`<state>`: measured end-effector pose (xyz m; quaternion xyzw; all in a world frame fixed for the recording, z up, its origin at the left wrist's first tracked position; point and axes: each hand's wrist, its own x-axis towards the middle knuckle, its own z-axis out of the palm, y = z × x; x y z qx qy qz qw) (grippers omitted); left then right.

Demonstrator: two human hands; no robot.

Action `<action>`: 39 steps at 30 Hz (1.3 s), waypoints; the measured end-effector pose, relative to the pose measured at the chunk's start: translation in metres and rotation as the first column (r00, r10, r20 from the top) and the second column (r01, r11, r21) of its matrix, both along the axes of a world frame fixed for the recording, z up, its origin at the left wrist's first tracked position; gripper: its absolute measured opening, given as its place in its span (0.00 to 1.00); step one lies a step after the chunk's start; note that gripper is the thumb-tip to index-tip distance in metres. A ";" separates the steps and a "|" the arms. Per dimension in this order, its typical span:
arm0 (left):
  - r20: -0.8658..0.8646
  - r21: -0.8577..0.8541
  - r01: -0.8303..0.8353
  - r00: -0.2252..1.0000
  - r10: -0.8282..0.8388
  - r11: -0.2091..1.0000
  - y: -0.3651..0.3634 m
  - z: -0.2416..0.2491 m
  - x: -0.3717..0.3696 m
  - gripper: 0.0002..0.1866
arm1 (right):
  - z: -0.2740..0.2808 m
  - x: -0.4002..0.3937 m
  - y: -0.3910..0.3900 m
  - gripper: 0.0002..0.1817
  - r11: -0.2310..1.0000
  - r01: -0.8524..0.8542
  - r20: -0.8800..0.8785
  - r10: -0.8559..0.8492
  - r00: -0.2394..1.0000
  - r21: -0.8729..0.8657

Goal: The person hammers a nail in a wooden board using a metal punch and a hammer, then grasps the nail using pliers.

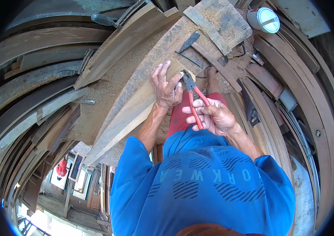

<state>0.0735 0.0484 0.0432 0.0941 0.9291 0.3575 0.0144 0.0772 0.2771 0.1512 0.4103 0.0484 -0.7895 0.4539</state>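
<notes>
Red-handled pliers [190, 84] are gripped by my right hand [218, 118], whose fingers wrap about the handles. The jaws point away from me, over the end of a wooden board [131, 108]. My left hand [166, 86] rests on that board, fingers spread, thumb close to the plier jaws. Whether the jaws hold anything is too small to tell. Beyond the jaws lies a hammer [216, 65] with a dark head and wooden handle. A thin dark metal bar [190, 59] is beside the hammer head.
A sawdust-strewn workbench [167, 39] carries a wood strip [208, 29]. A white bucket [263, 19] stands at the far right. Stacked planks [37, 76] line the left, and more boards [300, 78] curve along the right. A person in red [61, 168] appears in the background.
</notes>
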 end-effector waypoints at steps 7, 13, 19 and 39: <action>0.009 -0.012 -0.010 1.000 0.011 1.000 0.001 -0.001 -0.003 0.25 | 0.005 -0.011 -0.012 0.18 0.999 0.028 0.230 -0.017 0.973 -0.042; 0.016 -0.005 -0.002 1.000 0.002 1.000 -0.001 -0.001 -0.003 0.24 | 0.002 -0.004 -0.017 0.19 0.988 -0.157 0.212 0.151 0.966 0.009; 0.018 -0.023 -0.019 1.000 0.019 1.000 0.000 -0.003 0.000 0.21 | -0.001 0.003 -0.015 0.18 0.985 -0.174 0.209 0.170 0.963 -0.001; 0.031 0.010 -0.162 0.986 0.161 0.987 0.006 -0.009 0.002 0.29 | -0.015 -0.022 0.023 0.15 0.872 -0.488 0.047 0.487 0.872 0.024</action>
